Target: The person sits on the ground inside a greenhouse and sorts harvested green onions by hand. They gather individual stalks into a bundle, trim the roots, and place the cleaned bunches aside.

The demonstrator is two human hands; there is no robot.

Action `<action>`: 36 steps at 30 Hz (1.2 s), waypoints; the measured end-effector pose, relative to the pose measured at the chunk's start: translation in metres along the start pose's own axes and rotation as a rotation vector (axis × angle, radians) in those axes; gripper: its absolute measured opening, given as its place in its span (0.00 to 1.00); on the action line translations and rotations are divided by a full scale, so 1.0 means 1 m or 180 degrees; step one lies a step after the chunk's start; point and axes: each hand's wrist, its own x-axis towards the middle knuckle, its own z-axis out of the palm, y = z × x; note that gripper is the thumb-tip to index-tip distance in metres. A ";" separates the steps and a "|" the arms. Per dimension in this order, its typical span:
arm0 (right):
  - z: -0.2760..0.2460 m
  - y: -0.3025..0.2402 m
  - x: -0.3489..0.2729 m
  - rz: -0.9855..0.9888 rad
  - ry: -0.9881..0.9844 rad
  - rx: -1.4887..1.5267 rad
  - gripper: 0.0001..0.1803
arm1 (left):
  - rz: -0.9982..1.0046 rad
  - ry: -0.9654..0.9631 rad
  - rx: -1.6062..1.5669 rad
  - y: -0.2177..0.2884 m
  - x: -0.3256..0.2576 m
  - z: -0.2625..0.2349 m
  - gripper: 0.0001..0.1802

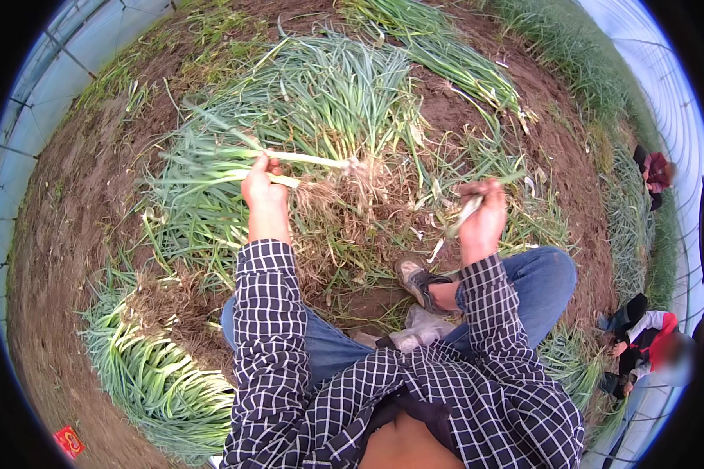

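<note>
The left hand (pixel 264 186) is closed around a few onion stalks (pixel 309 159), gripping them by their pale lower stems. The root ends point right and the green tops extend left above the large onion heap (pixel 328 86) on the soil. The right hand (pixel 483 211), well apart from the left, is closed on a pale strip (pixel 463 219) with a green end; whether this is a stripped leaf or a thin stalk cannot be determined.

Probable faults and causes:

- Slippage: smooth, pale stems may slide apart if the left grip loosens, since the leafy tops overhang to one side.
- Stem damage: excess finger pressure, or a pull across the stem rather than along it, may bruise or snap the tender section.
- Tangling: the tops lie close over the heap's leaves; a quick lift may drag other plants along.
- Mixing: the root debris (pixel 368 184) lies directly beside the heap, so waste dropped there may mingle with whole plants.
- Crushing: the shoe (pixel 418 281) stands among loose leaves; a shift of the foot may tread on stalks.
- Disorder: the aligned pile (pixel 164 375) at lower left may spread if the left leg (pixel 321 344) knocks it.
</note>
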 end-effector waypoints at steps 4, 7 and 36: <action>-0.041 -0.039 0.066 -0.1244 0.0198 -0.4493 0.23 | -0.0011 -0.0241 0.0304 -0.003 -0.002 0.013 0.06; -0.043 -0.014 0.059 -0.1030 -0.0571 -0.5116 0.26 | -0.0148 -0.0366 0.0668 -0.011 -0.020 0.019 0.06; 0.040 0.058 0.009 0.3104 -0.2488 -0.3590 0.17 | -0.0603 -0.1292 0.1760 -0.020 -0.080 -0.020 0.04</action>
